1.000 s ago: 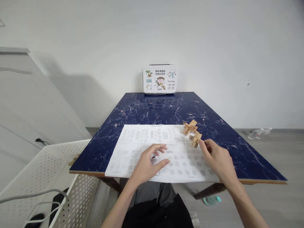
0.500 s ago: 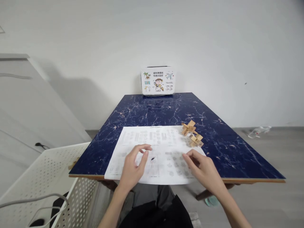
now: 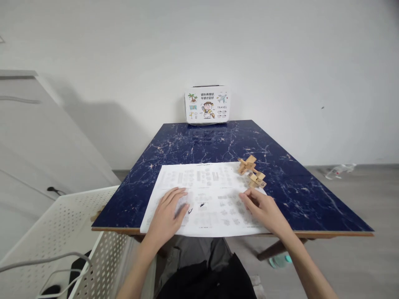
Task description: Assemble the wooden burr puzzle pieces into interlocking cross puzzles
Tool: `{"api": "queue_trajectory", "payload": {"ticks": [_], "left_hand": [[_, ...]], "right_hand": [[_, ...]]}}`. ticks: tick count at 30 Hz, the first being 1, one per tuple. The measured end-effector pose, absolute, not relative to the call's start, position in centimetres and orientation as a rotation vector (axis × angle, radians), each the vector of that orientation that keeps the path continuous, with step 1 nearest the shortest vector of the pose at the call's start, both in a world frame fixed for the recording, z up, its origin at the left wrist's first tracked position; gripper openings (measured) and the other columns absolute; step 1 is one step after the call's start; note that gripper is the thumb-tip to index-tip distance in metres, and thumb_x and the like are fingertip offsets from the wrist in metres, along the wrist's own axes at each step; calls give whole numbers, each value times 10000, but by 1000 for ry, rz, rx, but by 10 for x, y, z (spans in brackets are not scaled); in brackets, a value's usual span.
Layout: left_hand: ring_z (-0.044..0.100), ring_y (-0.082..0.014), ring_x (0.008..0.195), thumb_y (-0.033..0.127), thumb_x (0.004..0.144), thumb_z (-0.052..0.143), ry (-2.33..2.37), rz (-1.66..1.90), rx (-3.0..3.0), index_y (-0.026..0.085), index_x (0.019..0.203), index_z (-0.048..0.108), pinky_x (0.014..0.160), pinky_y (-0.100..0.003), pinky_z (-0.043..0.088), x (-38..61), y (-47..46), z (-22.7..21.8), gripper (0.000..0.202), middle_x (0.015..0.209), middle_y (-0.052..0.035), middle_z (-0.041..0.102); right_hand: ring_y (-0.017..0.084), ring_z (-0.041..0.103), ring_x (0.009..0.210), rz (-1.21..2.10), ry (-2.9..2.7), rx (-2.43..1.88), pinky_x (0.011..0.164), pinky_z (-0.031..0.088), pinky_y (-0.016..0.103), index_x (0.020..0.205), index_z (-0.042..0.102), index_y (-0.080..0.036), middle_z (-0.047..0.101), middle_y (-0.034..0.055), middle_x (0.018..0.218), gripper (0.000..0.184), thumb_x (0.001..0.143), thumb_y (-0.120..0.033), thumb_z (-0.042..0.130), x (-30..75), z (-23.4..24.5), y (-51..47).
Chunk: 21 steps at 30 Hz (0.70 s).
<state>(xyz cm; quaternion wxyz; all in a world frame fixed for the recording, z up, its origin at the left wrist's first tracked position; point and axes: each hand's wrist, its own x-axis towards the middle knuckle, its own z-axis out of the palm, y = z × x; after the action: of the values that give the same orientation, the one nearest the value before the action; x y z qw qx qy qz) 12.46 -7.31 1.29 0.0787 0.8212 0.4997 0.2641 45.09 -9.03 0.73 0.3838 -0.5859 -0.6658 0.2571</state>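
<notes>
A white instruction sheet (image 3: 205,182) printed with faint diagrams lies at the near side of the blue table. On its left part rests my left hand (image 3: 168,212), fingers spread apart and nothing held. My right hand (image 3: 264,209) is over the sheet's right side, its thumb and index tips brought together with nothing visible between them. Just beyond it sit two wooden interlocking puzzles, one burr-like cluster (image 3: 247,165) and one blocky cluster (image 3: 257,180), marked with dark letters. They touch or nearly touch at the sheet's upper right corner. Small dark marks (image 3: 202,204) show on the paper.
A white printed case (image 3: 207,106) stands at the far end of the blue marbled table (image 3: 202,145), against the wall. To the left is a white perforated cart (image 3: 106,257) with cables. A clear plastic item (image 3: 339,170) lies on the floor at right.
My left hand has moved left and flattened onto the sheet, its fingers spreading from a curled pose. The sheet's near edge has shifted slightly away from me. My right hand has hardly moved.
</notes>
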Motion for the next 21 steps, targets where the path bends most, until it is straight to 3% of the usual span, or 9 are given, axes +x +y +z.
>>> {"api": "queue_trajectory", "payload": {"ticks": [11,16,21], "left_hand": [[505,-313,1405,390,946,643,1470,761,2446,259,1272,644,1180,-538,402,125,-73,20,351,1460,-66,616],[538,-274,1389,370,1009,541,1468,820,2288,271,1377,597,1187,-493,412,121,-74,22,385,1458,-62,623],[580,-268,1356,349,1014,512,1515,879,2180,260,1364,618,1166,-467,449,119,-75,22,377,1439,-63,641]], "right_hand": [[160,478,584,691,-1700,-1480,581,365,267,750,520,-226,523,-27,603,453,999,-604,485,455,3,-91],[165,455,606,712,-1700,-1479,594,351,273,754,515,-227,487,-31,616,454,1003,-604,479,456,-1,-91],[164,441,606,704,-1700,-1479,589,330,278,758,519,-225,472,-31,613,449,1003,-599,490,454,1,-92]]}}
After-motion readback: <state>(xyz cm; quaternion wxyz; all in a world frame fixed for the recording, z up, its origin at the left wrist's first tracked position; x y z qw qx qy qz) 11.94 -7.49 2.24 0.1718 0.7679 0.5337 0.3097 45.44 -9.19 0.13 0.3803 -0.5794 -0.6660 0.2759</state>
